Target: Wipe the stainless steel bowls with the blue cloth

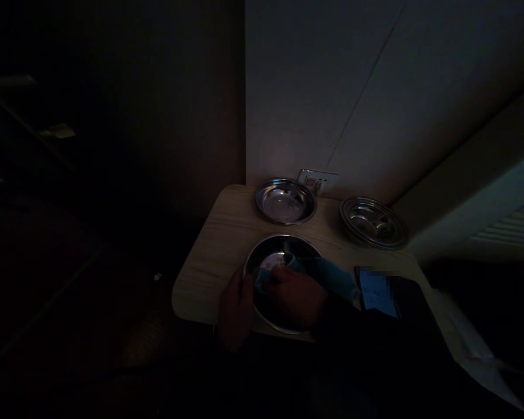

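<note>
A round steel bowl point(271, 260) rests at the front of a small wooden table point(209, 256). My left hand point(236, 308) grips its left rim, with the thumb at the edge and the fingers mostly hidden in shadow. Inside the bowl, my right hand point(294, 294) is closed on a blue-green cloth point(334, 276) and presses it against the inner side. Part of the cloth trails over the bowl's right rim onto the table. The scene is dim, so the bowl's lower interior is hard to make out.
Behind the bowl lies a shallow steel dish point(284, 203), close to a wall socket point(318, 179). Several steel bowls, nested in a stack point(372, 224), stand at the back right. A phone with a lit screen point(376, 291) lies right of the cloth. A pale wall point(314, 87) borders the table's back.
</note>
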A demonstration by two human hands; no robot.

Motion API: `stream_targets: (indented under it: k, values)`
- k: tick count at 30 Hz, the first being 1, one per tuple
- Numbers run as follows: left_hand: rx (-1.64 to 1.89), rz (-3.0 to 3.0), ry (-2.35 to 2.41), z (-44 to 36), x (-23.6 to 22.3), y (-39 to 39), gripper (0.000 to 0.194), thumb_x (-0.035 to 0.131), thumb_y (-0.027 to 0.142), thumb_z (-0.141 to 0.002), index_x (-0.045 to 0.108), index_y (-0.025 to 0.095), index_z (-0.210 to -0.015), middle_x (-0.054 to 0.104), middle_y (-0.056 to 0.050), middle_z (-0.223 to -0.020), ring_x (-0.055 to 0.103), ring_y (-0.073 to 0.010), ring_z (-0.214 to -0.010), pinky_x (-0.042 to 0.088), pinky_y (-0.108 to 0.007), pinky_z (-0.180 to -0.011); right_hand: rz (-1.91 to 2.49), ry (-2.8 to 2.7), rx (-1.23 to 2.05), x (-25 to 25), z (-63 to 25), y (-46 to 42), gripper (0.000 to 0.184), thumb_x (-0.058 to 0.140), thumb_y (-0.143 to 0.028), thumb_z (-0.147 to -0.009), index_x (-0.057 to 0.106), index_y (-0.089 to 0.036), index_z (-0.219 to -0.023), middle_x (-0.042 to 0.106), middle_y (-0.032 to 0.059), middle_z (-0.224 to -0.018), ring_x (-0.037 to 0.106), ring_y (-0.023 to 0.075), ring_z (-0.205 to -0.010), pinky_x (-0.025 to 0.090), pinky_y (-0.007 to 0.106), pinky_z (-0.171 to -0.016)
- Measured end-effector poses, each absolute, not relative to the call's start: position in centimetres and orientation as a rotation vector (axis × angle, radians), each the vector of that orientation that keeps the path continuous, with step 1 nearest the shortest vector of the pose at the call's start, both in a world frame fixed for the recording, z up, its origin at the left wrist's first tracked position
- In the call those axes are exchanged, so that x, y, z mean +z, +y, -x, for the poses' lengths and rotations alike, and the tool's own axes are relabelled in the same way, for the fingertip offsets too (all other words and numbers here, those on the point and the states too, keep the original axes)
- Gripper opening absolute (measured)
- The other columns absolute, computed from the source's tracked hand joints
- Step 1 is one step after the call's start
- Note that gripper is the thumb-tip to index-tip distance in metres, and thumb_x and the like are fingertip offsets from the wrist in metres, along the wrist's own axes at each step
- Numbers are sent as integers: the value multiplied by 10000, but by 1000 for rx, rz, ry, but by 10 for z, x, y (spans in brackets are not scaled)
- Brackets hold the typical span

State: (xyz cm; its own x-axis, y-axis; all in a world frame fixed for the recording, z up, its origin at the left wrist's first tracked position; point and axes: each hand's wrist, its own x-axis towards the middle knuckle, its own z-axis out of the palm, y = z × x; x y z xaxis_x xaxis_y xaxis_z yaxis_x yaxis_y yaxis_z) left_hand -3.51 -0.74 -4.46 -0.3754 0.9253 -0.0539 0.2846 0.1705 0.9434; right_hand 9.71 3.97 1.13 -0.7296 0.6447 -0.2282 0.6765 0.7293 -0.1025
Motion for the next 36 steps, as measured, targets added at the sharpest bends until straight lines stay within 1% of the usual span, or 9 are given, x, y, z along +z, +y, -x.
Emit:
stream_targets:
  k: [4, 7, 11, 17, 21, 24, 27, 31, 36]
  values:
    - [1232, -1185, 1833, 34, -45, -6, 363, 373, 344, -839, 592, 151, -1055, 655, -97, -1007, 597, -203, -914, 450, -305, -789, -1149, 2715, -208, 10, -83, 51, 255, 385, -175, -858, 605, -168, -988, 557, 99, -998, 518, 209, -919, 455, 302, -681]
    - [1212, -1170, 1858, 31, -45, -5, 363, 353, 341, -848, 593, 142, -1034, 653, -102, -997, 596, -199, -898, 444, -303, -781, -1079, 2748, -200, 7, -83, 45, 253, 386, -139, -847, 607, -129, -971, 572, 116, -994, 524, 217, -911, 465, 304, -666]
    - [1178, -1161, 1867, 30, -43, -6, 361, 341, 359, -852, 605, 151, -987, 665, -91, -930, 602, -195, -837, 443, -303, -752, -867, 2740, -316, 7, -98, 35, 227, 436, -146, -832, 605, -165, -982, 592, 80, -978, 555, 188, -862, 468, 269, -636]
    - [1168, -1147, 1842, 31, -40, -5, 365, 356, 369, -845, 597, 162, -1024, 667, -92, -944, 604, -200, -847, 444, -295, -728, -1010, 2764, -178, 8, -90, 53, 223, 417, -186, -855, 606, -162, -969, 590, 80, -982, 550, 198, -892, 467, 277, -653]
    - [1204, -1111, 1875, 27, -40, -4, 361, 352, 362, -845, 607, 154, -993, 667, -95, -933, 602, -199, -837, 440, -295, -729, -918, 2706, -262, 12, -92, 48, 236, 418, -162, -841, 609, -164, -978, 606, 78, -974, 569, 189, -856, 465, 272, -639]
    - [1179, -1122, 1884, 26, -40, -4, 353, 343, 362, -848, 614, 156, -942, 669, -77, -854, 600, -182, -763, 437, -273, -671, -786, 2674, -353, 14, -102, 41, 229, 447, -164, -822, 610, -186, -981, 618, 60, -957, 578, 180, -832, 463, 261, -626]
    - [1134, -1166, 1858, 27, -38, -5, 336, 353, 362, -845, 610, 165, -935, 664, -59, -808, 594, -170, -720, 427, -257, -632, -818, 2718, -293, 13, -101, 49, 233, 431, -163, -833, 603, -176, -990, 607, 73, -979, 562, 192, -878, 466, 272, -637]
    - [1159, -1159, 1881, 27, -38, -4, 317, 356, 343, -845, 605, 165, -927, 661, -57, -804, 591, -167, -722, 418, -250, -627, -924, 2741, -200, 11, -89, 64, 235, 416, -172, -840, 609, -154, -973, 599, 91, -996, 550, 214, -906, 469, 293, -639]
    - [1204, -1128, 1905, 23, -39, -2, 318, 345, 346, -849, 605, 163, -851, 648, -52, -748, 576, -160, -671, 407, -252, -609, -761, 2683, -321, 12, -102, 51, 227, 429, -184, -834, 619, -197, -957, 624, 63, -950, 586, 187, -828, 461, 267, -613]
